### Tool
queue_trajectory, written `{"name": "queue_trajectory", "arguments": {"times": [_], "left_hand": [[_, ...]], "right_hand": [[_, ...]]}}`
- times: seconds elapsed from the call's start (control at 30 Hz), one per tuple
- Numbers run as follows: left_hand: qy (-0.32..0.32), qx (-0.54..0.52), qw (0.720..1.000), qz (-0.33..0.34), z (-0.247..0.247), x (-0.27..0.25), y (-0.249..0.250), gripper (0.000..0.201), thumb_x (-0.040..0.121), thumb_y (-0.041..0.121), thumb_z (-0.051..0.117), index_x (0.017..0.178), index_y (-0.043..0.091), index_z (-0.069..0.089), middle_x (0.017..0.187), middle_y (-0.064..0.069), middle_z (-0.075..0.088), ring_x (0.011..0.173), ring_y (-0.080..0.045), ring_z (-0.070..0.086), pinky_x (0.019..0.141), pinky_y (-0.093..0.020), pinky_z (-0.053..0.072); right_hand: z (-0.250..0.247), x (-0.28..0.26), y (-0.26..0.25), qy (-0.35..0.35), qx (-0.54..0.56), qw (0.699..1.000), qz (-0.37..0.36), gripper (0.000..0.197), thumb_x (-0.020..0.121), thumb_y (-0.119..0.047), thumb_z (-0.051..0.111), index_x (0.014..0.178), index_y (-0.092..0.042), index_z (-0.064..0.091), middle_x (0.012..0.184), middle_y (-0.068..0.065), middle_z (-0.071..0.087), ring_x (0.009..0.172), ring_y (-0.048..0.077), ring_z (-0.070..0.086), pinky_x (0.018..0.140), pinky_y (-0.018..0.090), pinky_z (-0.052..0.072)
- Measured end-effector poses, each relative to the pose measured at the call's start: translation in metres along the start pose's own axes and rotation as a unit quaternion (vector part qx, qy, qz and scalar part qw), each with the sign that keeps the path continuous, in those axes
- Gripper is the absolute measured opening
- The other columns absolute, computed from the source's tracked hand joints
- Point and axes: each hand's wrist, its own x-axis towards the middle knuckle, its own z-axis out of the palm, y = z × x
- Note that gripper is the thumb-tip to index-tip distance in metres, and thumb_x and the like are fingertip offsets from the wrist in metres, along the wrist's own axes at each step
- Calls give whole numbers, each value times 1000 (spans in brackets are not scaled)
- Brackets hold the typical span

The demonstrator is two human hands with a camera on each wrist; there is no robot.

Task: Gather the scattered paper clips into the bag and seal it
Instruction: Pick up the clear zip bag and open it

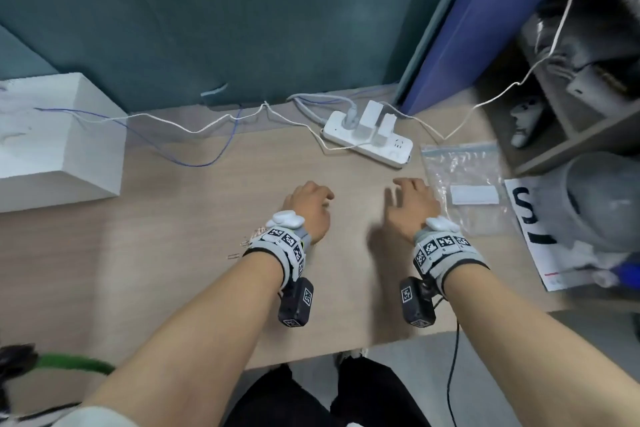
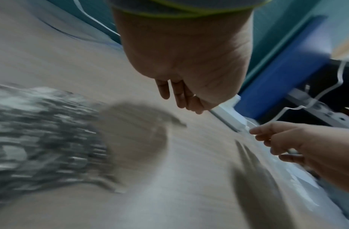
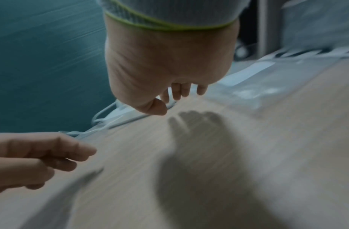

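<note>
Both hands over the desk (image 1: 194, 184) at frame centre. Left hand (image 1: 309, 209) loosely curled, holding nothing. Right hand (image 1: 411, 205) spread wide, fingers relaxed, just left of the bag (image 1: 464, 180), apart from it. Bag flat at centre right. Clips (image 1: 247, 242) beside the left wrist, lower left of centre; blurred.
</note>
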Motion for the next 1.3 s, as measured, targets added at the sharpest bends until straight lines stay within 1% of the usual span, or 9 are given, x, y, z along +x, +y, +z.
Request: {"name": "queue_trajectory", "arguments": {"times": [0.13,0.2,0.27,0.33,0.6,0.73,1.0,1.17,1.3], "left_hand": [[-36,-3,998,57,35,29,72,43,85,12,55,121,33,62,127,5,57,117,-22,52,98,-35,41],[-46,9,994,99,52,41,109,45,82,13,57,122,33,61,128,6,56,116,-22,52,96,-35,41],[-51,27,990,127,64,52,140,47,81,13,58,124,32,59,131,6,55,116,-22,52,95,-34,41],[-43,33,992,114,68,60,149,45,83,15,57,125,30,58,132,4,56,115,-24,53,93,-35,40],[-140,-47,989,-6,85,74,189,34,95,24,58,128,15,55,113,-8,68,101,-30,65,88,-35,51],[-155,-66,986,4,80,62,178,8,90,25,63,86,21,58,80,2,61,80,-25,59,66,-29,35],[-208,-191,959,-18,45,21,128,28,64,34,66,88,20,65,68,7,58,64,-16,54,66,-30,48],[-164,-255,951,-58,25,-8,91,20,71,30,61,86,37,72,76,2,73,69,-19,67,71,-38,59],[-133,-282,946,-91,2,-32,63,10,71,29,71,81,29,70,74,0,73,67,-13,62,74,-33,55]], "right_hand": [[-29,6,64,-14,-10,998,62,61,85,-32,54,143,-32,37,147,5,47,134,33,46,106,51,42],[-38,2,93,-41,9,997,71,57,76,-21,58,128,-33,38,119,6,57,113,34,56,90,46,46],[-44,-5,113,-58,40,995,66,70,73,-14,59,136,-35,35,107,-2,57,99,25,54,87,43,44],[-42,-10,114,-69,77,993,53,81,74,-15,57,145,-43,30,106,-4,61,95,25,58,92,43,49],[-29,-14,143,-152,197,966,73,50,82,-34,50,131,-41,46,123,0,65,102,22,66,93,43,56],[-26,-12,130,-118,270,953,70,16,94,-36,59,107,-27,57,87,-4,64,80,20,61,67,30,45],[-16,-14,68,-102,312,942,68,30,85,-39,72,82,-14,55,77,5,66,67,18,55,66,35,47],[-11,-27,27,-118,257,959,37,14,89,-25,65,80,-17,58,85,6,71,74,20,61,64,30,46],[-4,-43,-11,-136,260,956,11,13,89,-15,64,76,-18,63,79,6,76,80,24,74,76,35,58]]}}
